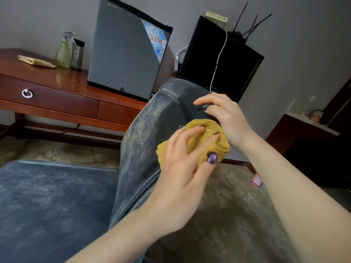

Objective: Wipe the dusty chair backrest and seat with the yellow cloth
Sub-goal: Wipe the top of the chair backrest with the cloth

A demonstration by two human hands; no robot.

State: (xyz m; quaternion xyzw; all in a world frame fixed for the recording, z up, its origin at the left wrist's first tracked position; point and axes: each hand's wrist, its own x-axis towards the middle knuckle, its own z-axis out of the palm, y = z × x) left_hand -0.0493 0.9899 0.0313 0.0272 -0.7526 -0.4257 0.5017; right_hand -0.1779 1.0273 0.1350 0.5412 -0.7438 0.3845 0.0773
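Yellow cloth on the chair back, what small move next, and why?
Probably slide the cloth down-left across the backrest: the left hand holds it near the top, and grey dust streaks cover the face beside it.

left hand (182,160): bare, nails (216,133) painted purple | thumb nail (211,158) of left hand: glossy, metallic violet shine, rounded tip | right hand (226,118): bare, nails dark purple, a little long | forearms (284,186) behind both hands: bare, uncovered as far as the frame edge
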